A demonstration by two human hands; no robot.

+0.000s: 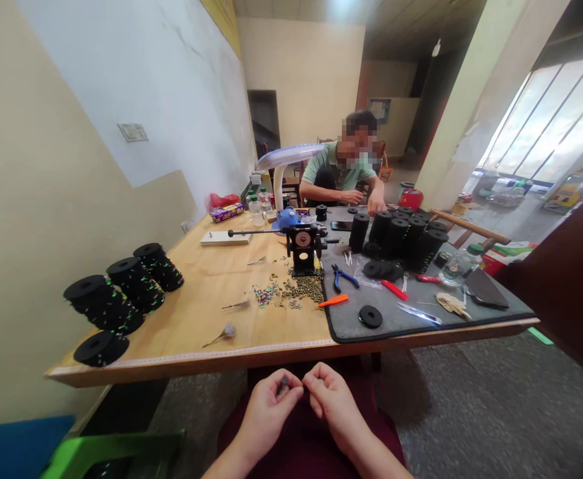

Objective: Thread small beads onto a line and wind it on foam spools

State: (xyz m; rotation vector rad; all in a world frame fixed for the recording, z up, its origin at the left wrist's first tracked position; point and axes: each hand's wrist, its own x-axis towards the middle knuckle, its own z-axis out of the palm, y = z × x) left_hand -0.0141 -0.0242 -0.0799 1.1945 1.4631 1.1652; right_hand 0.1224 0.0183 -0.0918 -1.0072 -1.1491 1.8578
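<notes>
My left hand [270,407] is closed in front of the table edge, its curled fingers around a small grey tuft [283,384]. Close beside it, my right hand [335,403] pinches thumb against fingers; whatever lies between them is too small to make out. The two sets of fingertips nearly meet above my lap. On the wood before me lie a similar grey tuft with a thin stem [227,330], a pile of small coloured beads [266,294] and many tiny dark-and-gold pieces [304,288]. A black hand-cranked machine with a dial [303,247] stands behind them.
Stacks of black foam spools [126,274] stand left, more black spools [400,233] right. The grey mat [344,326] carries blue-handled pliers [344,278], an orange tool [333,301], tweezers [418,313] and a bottle [461,265]. A lamp [287,154] and a seated person [344,173] are opposite.
</notes>
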